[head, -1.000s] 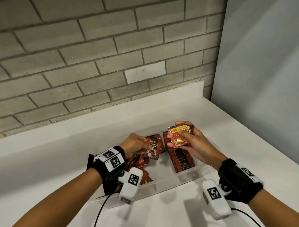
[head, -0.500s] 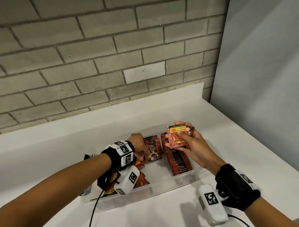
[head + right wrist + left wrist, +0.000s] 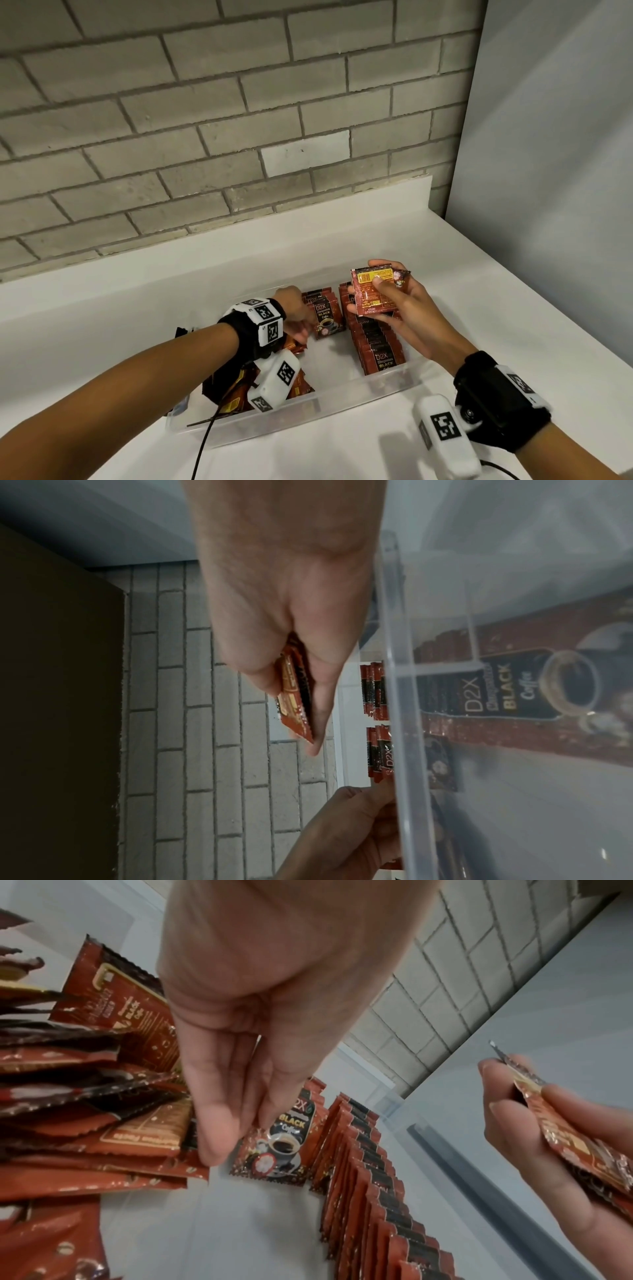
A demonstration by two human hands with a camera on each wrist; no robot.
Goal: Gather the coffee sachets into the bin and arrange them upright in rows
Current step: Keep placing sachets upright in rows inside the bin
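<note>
A clear plastic bin (image 3: pixel 308 414) sits on the white counter. Along its right side runs a long row of upright coffee sachets (image 3: pixel 376 346) (image 3: pixel 369 1191). A short second row (image 3: pixel 325 315) stands at the back middle. My left hand (image 3: pixel 299 322) (image 3: pixel 240 1042) reaches into the bin, its straight fingers (image 3: pixel 219 1139) resting against the front sachet (image 3: pixel 274 1150) of that short row. Above the long row, my right hand (image 3: pixel 404 308) (image 3: pixel 284 615) grips a small stack of sachets (image 3: pixel 373 291) (image 3: pixel 294 696), thumb on top.
A loose pile of sachets (image 3: pixel 298 387) (image 3: pixel 85 1096) lies in the bin's left half, partly under my left wrist. The bin floor between pile and long row is bare. A brick wall stands behind the counter; a grey wall closes off the right side.
My left hand carried one sachet back and stood it at the front of the short row; its fingers now lie straight against it. The right hand has barely moved with its stack.
</note>
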